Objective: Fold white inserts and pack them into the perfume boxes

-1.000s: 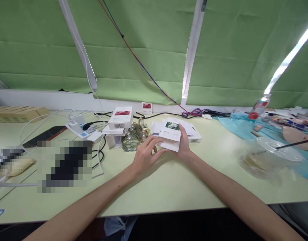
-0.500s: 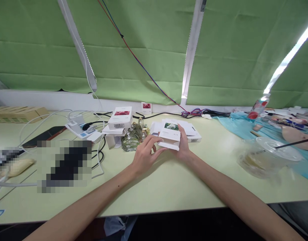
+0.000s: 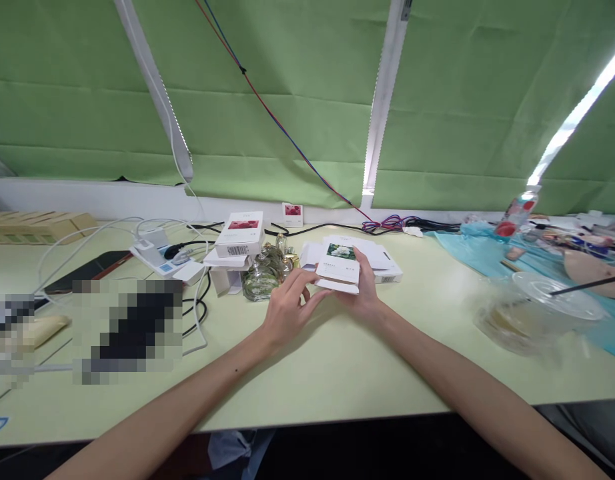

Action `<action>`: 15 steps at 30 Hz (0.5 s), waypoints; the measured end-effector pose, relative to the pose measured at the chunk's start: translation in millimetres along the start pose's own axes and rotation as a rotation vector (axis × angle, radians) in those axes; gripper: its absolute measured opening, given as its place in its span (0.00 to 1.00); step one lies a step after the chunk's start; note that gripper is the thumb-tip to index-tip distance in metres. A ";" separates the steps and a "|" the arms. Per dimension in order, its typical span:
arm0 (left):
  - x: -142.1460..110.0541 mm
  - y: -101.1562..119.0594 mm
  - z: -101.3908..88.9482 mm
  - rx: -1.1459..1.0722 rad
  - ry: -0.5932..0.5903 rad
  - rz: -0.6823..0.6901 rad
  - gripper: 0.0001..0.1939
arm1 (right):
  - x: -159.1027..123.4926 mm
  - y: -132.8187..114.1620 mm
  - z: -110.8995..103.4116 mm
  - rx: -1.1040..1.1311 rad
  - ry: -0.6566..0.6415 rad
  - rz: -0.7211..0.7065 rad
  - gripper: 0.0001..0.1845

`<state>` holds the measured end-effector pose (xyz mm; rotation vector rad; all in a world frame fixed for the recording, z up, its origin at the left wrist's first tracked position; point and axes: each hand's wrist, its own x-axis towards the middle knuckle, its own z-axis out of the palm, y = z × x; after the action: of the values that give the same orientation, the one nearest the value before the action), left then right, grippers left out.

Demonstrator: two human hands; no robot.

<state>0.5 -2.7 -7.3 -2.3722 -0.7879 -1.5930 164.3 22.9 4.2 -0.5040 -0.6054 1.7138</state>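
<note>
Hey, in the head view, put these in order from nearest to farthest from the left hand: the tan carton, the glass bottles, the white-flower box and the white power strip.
From the left hand:
1. White-flower box: at its fingertips, right.
2. Glass bottles: just left.
3. White power strip: farther left.
4. Tan carton: far left, at the back.

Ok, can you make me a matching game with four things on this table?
Things:
1. white-flower box
2. glass bottles
3. cup
4. blue sheet

Clues:
A. has a black straw in its lid
B. held in the right hand, with the left hand at its near end
C. spread over the right part of the table
D. clustered left of the box in the hands

Right pairs: 1-B, 2-D, 3-A, 4-C
</note>
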 end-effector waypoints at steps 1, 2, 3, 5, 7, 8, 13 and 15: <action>0.0 0.1 0.1 0.000 0.002 0.003 0.09 | 0.3 0.2 -0.5 -0.004 -0.005 -0.007 0.21; -0.1 0.0 0.2 0.000 0.004 0.005 0.09 | 0.4 0.3 -0.8 -0.008 -0.008 -0.013 0.21; -0.2 -0.2 0.4 0.002 0.005 0.005 0.10 | 0.4 0.2 -0.8 -0.012 -0.008 -0.016 0.21; -0.8 -0.9 0.8 0.006 0.005 0.001 0.10 | 0.0 -0.1 -0.3 -0.013 0.001 -0.014 0.21; -1.1 -1.2 0.9 0.009 0.005 -0.002 0.10 | -0.6 -0.7 0.7 -0.009 0.008 -0.006 0.20; -1.1 -1.0 0.9 0.010 0.007 -0.002 0.10 | -0.9 -0.9 1.2 -0.006 0.010 -0.005 0.20; -0.5 0.6 0.3 0.009 0.010 -0.006 0.09 | -1.6 -1.7 1.6 0.006 0.029 -0.007 0.19; -0.7 0.6 0.4 0.005 0.008 -0.009 0.09 | -1.6 -1.9 1.3 0.002 0.030 -0.007 0.19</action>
<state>0.9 -3.3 -8.0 -2.3609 -0.8015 -1.6010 165.3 21.5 6.5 -0.5247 -0.5833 1.6978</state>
